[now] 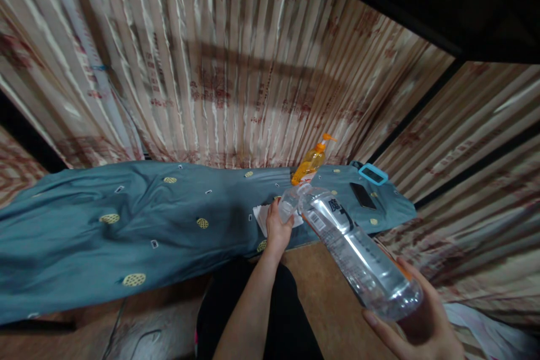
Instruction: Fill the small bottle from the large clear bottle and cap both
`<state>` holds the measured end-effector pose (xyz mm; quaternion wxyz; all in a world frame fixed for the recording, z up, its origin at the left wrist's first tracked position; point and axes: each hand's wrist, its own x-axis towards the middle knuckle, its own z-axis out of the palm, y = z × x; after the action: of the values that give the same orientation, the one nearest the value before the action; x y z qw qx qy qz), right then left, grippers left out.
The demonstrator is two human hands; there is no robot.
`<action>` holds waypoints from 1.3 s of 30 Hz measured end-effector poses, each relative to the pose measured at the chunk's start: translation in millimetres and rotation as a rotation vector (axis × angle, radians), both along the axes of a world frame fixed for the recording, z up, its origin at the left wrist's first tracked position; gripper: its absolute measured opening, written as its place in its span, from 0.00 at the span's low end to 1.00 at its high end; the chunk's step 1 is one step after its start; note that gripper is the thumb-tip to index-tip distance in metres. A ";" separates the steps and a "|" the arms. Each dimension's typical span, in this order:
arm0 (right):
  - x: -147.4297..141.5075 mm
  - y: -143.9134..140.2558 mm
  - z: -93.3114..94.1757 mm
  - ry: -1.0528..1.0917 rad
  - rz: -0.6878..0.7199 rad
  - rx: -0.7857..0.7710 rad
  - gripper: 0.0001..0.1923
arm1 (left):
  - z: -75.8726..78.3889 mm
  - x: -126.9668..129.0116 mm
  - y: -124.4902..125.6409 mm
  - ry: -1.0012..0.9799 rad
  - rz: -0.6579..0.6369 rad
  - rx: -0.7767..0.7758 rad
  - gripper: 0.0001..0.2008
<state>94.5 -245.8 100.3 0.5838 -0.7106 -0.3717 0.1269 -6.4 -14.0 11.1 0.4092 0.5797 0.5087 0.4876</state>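
Observation:
In the head view, my right hand [434,323] is closed around the base of a large clear plastic bottle [358,259]. The bottle slants down to the left, with its neck end over a small clear cup [288,203]. My left hand [277,232] wraps round this cup just above the table. Whether liquid is passing between them I cannot tell. A white sheet of paper or cloth [261,218] lies under my left hand and partly behind it. Just beyond the cup stands an orange pump bottle [307,166], its lower part partly hidden by the big bottle.
The long table has a teal cloth [177,202] with yellow patterns. Toward its right end lie a dark phone [363,196] and a blue-framed device [373,174]. Pleated curtains [236,79] hang behind and at the right. A dark frame bar [415,112] crosses there.

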 end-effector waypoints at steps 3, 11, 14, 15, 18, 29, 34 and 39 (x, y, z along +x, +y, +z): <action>0.4 0.1 -0.4 -0.008 -0.005 0.002 0.51 | -0.7 0.5 0.1 0.007 0.005 -0.005 0.31; 0.8 0.5 -0.9 -0.003 0.001 0.011 0.49 | -0.1 2.0 -0.2 0.012 0.028 -0.004 0.31; -1.2 1.0 1.0 0.006 -0.004 0.006 0.50 | -1.5 2.2 0.9 0.005 0.023 0.006 0.32; -1.8 1.2 1.4 0.014 -0.006 0.009 0.50 | -2.0 2.3 1.2 0.003 0.020 0.006 0.32; -1.4 1.7 0.3 0.017 -0.018 0.015 0.50 | -3.5 2.7 1.7 -0.001 0.022 0.001 0.32; -2.0 2.4 -1.4 0.032 -0.019 0.033 0.48 | -2.8 2.7 1.2 -0.006 0.031 0.005 0.31; -5.2 3.4 1.5 0.026 -0.039 0.017 0.49 | -4.8 3.0 2.0 -0.019 0.023 0.007 0.32; -4.1 2.8 -1.2 0.016 -0.034 0.020 0.50 | -6.4 3.3 2.3 -0.031 0.010 0.000 0.31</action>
<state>90.4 -242.9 99.1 0.5958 -0.7100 -0.3560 0.1188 -3.1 -11.8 4.7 0.4146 0.5693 0.5053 0.4986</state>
